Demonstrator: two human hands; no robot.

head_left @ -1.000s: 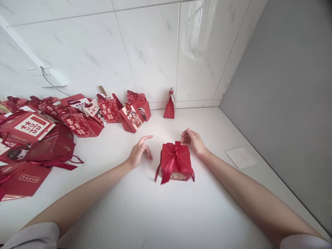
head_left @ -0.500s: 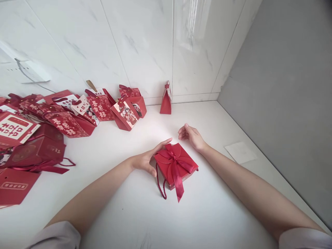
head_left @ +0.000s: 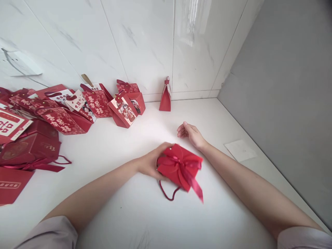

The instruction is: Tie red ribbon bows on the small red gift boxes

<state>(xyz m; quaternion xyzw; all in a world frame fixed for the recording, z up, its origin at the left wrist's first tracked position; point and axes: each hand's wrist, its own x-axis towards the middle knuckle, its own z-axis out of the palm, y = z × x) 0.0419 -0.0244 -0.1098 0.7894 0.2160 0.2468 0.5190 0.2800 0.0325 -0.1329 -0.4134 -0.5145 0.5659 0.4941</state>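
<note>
A red gift box [head_left: 171, 168] with a satin ribbon bow on its lid is gripped in my left hand [head_left: 153, 160]. The fingers wrap round its left side, partly hidden by the box. It is tilted and slightly blurred, and a dark red rope handle [head_left: 171, 199] hangs below it. My right hand [head_left: 193, 136] rests on the table beyond and to the right of the box, apart from it. Its fingers are loosely curled with nothing in them.
Several red paper gift boxes [head_left: 64, 121] crowd the left side of the white table [head_left: 124, 214]. One narrow red box [head_left: 165, 98] stands by the tiled wall [head_left: 145, 41]. A white paper square [head_left: 240, 150] lies right of my right arm, near the grey panel [head_left: 285, 86].
My left hand has closed round the gift box, which has shifted slightly right, turned and tilted. The right hand has stayed in nearly the same place. The whole view has shifted a little.
</note>
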